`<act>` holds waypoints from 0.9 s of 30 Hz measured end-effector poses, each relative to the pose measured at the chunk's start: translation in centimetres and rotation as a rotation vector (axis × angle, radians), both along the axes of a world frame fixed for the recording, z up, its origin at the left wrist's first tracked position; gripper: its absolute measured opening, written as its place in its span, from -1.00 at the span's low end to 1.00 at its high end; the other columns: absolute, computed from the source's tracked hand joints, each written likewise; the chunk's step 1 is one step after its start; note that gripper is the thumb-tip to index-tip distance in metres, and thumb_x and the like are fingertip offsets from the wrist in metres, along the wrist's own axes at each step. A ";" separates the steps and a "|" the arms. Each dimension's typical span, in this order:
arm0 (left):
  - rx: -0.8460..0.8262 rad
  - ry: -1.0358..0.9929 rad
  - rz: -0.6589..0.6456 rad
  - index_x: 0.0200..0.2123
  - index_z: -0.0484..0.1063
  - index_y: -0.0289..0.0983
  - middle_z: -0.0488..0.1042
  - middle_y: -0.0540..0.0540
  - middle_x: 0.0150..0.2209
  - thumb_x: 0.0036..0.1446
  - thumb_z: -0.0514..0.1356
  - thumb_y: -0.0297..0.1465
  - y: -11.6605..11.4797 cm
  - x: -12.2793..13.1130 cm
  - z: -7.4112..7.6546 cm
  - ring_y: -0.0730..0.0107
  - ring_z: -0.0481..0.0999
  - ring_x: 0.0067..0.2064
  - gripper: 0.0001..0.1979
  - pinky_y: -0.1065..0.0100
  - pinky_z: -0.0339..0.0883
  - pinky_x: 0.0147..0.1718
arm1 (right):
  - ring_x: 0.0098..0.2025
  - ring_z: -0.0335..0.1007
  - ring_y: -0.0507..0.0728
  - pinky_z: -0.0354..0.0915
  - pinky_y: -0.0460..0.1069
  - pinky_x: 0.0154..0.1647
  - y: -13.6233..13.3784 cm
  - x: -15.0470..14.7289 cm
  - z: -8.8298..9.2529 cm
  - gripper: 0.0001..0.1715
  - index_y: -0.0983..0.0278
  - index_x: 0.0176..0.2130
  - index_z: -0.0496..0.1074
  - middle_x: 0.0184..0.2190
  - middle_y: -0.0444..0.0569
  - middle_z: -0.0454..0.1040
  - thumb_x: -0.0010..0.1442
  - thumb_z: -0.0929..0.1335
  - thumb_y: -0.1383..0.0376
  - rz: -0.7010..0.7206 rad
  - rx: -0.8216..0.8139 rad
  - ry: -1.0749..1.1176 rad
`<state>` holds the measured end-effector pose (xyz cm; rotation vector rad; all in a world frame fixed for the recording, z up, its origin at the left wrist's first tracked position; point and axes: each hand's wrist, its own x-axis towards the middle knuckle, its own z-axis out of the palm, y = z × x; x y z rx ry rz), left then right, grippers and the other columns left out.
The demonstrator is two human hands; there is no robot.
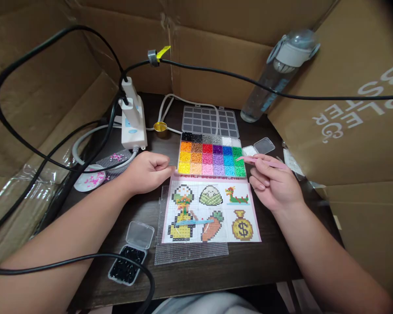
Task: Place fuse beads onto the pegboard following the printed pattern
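Note:
My left hand [147, 172] rests on the dark table as a loose fist, just left of the bead box [211, 155], which holds several compartments of coloured beads under an open clear lid. My right hand [272, 182] pinches pink tweezers [261, 162], their tip at the green beads on the box's right edge. Below the box lies a bead pattern sheet [212, 212] with several pixel pictures, over a clear pegboard [190, 253]. Some beads sit on the left-hand pictures.
A small open case of black beads [128, 261] lies at the front left. A white device [133, 117] with black cables, a round dish of pink beads [91, 178], a small box of white beads [249, 150] and a water bottle [277, 74] stand around. Cardboard walls [347, 104] enclose the table.

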<state>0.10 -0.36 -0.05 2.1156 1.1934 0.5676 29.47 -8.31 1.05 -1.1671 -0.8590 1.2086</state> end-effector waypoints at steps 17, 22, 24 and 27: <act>0.004 0.009 0.000 -0.68 -0.11 -0.24 -0.12 0.10 -0.64 0.01 0.12 -0.36 0.0 0.1 0.1 0.59 -0.07 -0.56 -0.59 0.41 -0.11 -0.57 | -0.66 -0.19 -0.11 0.02 -0.15 -0.73 0.4 0.4 -0.5 -0.93 0.21 -0.36 0.55 -0.26 -0.08 0.56 0.07 0.45 0.27 0.058 -0.107 0.125; 0.014 0.012 0.006 -0.67 -0.11 -0.25 -0.12 0.10 -0.64 0.00 0.12 -0.37 0.0 0.1 0.1 0.59 -0.08 -0.56 -0.59 0.41 -0.12 -0.57 | -0.68 -0.12 -0.11 0.07 -0.14 -0.74 0.5 0.7 -0.6 -0.92 0.17 -0.35 0.50 -0.23 -0.13 0.56 0.12 0.44 0.22 0.070 -0.060 0.095; 0.009 0.006 0.003 -0.67 -0.10 -0.25 -0.11 0.10 -0.65 0.00 0.12 -0.38 -0.1 0.1 0.0 0.59 -0.07 -0.56 -0.59 0.40 -0.12 -0.57 | -0.68 -0.12 -0.11 0.07 -0.14 -0.75 0.6 0.8 -0.6 -0.92 0.15 -0.35 0.49 -0.26 -0.15 0.55 0.14 0.43 0.20 0.078 -0.054 0.098; 0.006 -0.001 0.001 -0.67 -0.10 -0.24 -0.10 0.10 -0.65 0.01 0.12 -0.37 -0.1 0.1 0.0 0.59 -0.07 -0.56 -0.59 0.39 -0.12 -0.57 | -0.69 -0.12 -0.10 0.06 -0.13 -0.75 0.6 0.8 -0.5 -0.92 0.12 -0.35 0.48 -0.30 -0.18 0.54 0.16 0.41 0.18 0.085 -0.047 0.088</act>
